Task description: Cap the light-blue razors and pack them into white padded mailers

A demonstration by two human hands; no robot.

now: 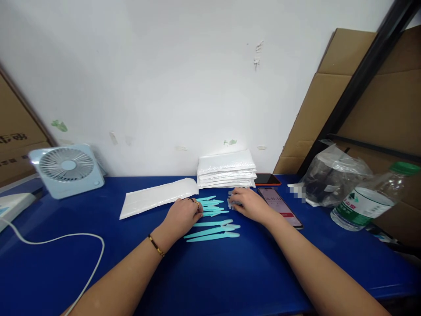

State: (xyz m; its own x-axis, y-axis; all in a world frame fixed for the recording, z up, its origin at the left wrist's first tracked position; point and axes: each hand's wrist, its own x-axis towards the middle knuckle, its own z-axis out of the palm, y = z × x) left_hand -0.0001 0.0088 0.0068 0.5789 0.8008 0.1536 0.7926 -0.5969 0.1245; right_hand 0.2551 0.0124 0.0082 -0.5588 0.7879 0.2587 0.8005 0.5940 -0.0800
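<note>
Several slim teal eyebrow razors [213, 237] lie on the blue table in two groups, one behind the other. My left hand [187, 211] is closed at the left ends of the razors, its fingertips on the handle of one. To their right, my right hand [245, 202] reaches down with curled fingers onto small clear plastic caps [230, 203], pinching at one; its fingertips partly hide them. Left of the razors, a white padded bubble mailer [158, 197] lies flat. More white mailers [226, 169] are stacked behind the razors against the wall.
A phone [279, 206] showing a timer lies beside my right forearm, with another phone [268, 179] behind it. Further right stand a plastic bag [332, 175] and a water bottle [365, 202]. At left are a light blue fan [67, 169] and a white cable [66, 237].
</note>
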